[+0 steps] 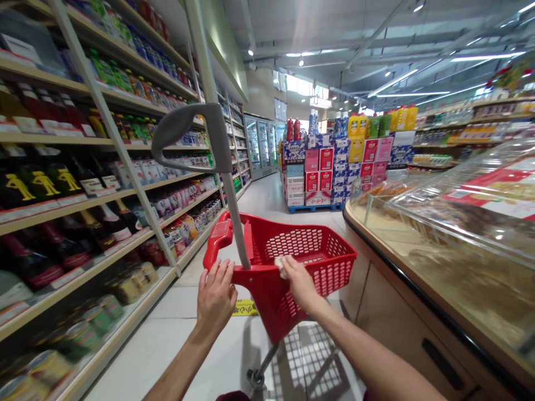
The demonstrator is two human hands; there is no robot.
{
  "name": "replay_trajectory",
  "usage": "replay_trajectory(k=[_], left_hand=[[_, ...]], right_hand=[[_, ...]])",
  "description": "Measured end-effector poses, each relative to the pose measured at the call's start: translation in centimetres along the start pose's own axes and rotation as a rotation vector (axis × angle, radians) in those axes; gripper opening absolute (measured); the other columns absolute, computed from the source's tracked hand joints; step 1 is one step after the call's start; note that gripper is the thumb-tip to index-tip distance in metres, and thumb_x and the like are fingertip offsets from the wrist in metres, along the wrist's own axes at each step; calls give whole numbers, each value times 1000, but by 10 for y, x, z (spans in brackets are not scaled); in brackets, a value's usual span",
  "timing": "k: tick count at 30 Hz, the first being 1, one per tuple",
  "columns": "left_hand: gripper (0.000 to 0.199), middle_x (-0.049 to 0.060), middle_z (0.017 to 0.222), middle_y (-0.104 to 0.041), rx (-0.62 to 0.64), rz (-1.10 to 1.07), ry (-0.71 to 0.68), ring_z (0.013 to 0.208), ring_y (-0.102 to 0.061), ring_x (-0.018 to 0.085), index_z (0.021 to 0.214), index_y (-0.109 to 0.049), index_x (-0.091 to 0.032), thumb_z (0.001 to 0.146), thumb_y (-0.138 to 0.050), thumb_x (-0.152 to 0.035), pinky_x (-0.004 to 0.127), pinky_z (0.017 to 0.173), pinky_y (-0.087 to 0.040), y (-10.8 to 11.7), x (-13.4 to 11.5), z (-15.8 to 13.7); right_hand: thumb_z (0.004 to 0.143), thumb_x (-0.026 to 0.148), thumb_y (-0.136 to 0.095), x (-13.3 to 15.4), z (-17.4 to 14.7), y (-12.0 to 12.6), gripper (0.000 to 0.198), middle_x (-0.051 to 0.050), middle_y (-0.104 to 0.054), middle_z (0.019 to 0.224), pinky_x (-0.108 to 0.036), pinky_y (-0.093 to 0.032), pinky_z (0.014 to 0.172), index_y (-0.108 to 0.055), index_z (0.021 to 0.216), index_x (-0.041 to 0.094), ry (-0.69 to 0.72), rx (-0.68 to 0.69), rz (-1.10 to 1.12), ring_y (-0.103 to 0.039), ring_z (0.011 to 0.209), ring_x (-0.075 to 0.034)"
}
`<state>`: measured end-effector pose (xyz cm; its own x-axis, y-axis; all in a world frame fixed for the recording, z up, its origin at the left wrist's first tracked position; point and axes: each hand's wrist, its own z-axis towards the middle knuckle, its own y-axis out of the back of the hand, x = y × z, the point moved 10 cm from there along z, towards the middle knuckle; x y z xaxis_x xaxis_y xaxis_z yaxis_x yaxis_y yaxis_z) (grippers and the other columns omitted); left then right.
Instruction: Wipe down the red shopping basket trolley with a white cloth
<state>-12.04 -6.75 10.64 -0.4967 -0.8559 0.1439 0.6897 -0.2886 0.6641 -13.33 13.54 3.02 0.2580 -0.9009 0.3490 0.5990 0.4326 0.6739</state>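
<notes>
A red plastic shopping basket cart (267,275) with mesh sides stands in the aisle before me. Its grey loop handle (223,139) rises on a metal pole. My left hand (215,292) lies at the near left corner of the basket, with its fingers bent over the red rim and the thumb lower down. A small crumpled white wipe (282,266) is pinched in my right hand (298,281), pressed against the near rim to the right of the pole. No goods show inside the basket; its near inner side is hidden.
Shelves of bottles and cans (121,145) line the left. On the right is a wooden display counter (393,301) with clear plastic food packs (472,206). Stacked drink boxes (320,170) stand ahead, with glass-door fridges (259,142) beyond. A yellow floor sticker (244,308) lies beneath the cart.
</notes>
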Motion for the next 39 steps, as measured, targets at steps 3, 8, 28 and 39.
replay_trajectory(k=[3,8,28,39], left_hand=[[47,9,123,-52,32,5,-18,117,-41,26,120,-47,-16,74,-41,-14,43,98,-28,2,2,0],[45,7,123,-53,49,12,-17,116,-43,24,120,-47,-19,75,-40,-15,44,98,-27,5,2,-2],[35,6,113,-60,44,-23,-93,107,-49,22,112,-53,-19,78,-43,-23,39,93,-33,15,3,2],[31,10,107,-61,-3,17,4,102,-51,24,108,-54,-15,81,-42,-26,40,89,-32,12,12,3]], right_hand=[[76,1,-37,23,2,-9,52,-7,-46,129,-37,-36,98,-46,124,20,89,16,34,-40,120,-17],[76,1,-33,-44,0,18,47,-9,-57,117,-41,-38,95,-56,112,20,-41,-38,-32,-48,113,-20],[78,3,-34,23,-3,-5,50,-8,-47,128,-36,-37,97,-45,124,20,148,-15,54,-41,119,-17],[74,-1,-34,-14,-10,-9,54,-9,-47,128,-39,-35,98,-47,123,19,11,5,30,-41,119,-19]])
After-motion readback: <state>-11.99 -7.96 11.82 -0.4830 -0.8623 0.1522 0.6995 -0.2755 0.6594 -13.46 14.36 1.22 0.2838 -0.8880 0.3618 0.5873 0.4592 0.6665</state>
